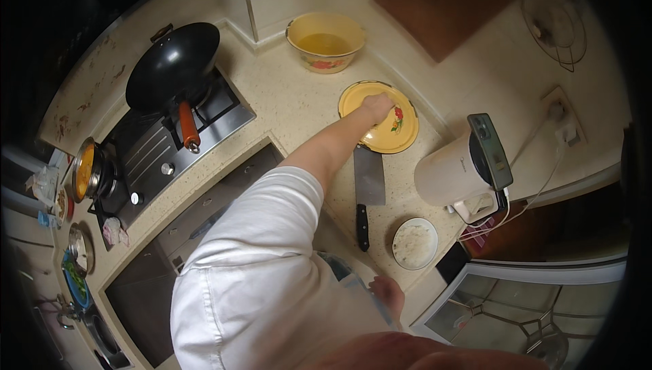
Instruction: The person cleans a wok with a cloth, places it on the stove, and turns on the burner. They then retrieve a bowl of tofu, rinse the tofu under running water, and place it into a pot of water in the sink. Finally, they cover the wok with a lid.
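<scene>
My left hand reaches across the counter with its fingers closed at the middle of a round yellow enamel lid with a red flower pattern; the grip spot is under my fingers. Close by the lid's near edge lies a cleaver, its black handle toward me. A white bowl of cooked rice stands to the right of the handle. Low down near my body is my right hand, partly hidden, away from the things on the counter; its fingers do not show well.
A yellow enamel basin holding yellowish liquid stands at the back. A black wok sits on the gas stove, with a pot farther left. On the right, a phone leans at a white kettle, with cables trailing.
</scene>
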Available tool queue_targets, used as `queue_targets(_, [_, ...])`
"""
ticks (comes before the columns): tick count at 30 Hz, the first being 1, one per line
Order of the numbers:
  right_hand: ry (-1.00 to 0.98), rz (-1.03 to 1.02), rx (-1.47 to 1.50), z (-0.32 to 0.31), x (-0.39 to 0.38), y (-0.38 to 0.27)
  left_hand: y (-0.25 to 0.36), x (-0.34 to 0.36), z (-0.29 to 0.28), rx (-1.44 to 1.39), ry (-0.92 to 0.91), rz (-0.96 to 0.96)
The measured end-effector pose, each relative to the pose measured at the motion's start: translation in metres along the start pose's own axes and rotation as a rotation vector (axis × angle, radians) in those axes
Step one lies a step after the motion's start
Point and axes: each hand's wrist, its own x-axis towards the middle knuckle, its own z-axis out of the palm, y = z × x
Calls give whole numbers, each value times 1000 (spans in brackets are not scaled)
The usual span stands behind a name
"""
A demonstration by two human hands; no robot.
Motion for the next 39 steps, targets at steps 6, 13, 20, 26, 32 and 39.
queue_targets(6, [-69,-15,44,-18,17,-17,41,-44,-33,-282,401,-19])
queue_targets(13, [-372,-96,107,-11,36,-44,41,-265,-31,-441,336,0])
queue_targets(20, [-630,-54,94,29,54,-50,24,-480,-28,-215,122,-546])
queue_targets(26, [-853,-232,-6,84,60,-45,21,-564,-36,-251,232,-715])
queue_targets(32, [-843,-207,-64,149,34,-61,21,-665,-40,-202,428,-807])
queue_targets(39, [-1162,-195,-151,275,-60,-53,46,-825,-42,-133,698,-1110])
